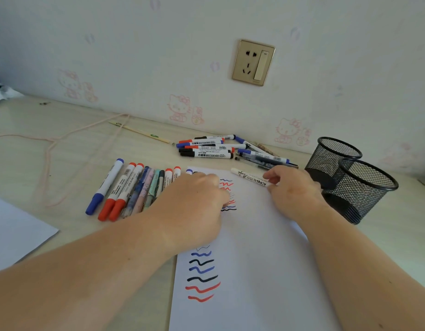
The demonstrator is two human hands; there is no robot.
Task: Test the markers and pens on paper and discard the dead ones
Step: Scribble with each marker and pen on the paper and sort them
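We see the white acrylic marker lying across the far edge of the paper, at about one o'clock from the sheet's middle. The right hand pinches its near end with curled fingers. At nine o'clock from it, the left hand rests knuckles-up over the squiggles; we cannot tell what its fingers hold. A row of markers lies at ten o'clock, two mesh cups at three
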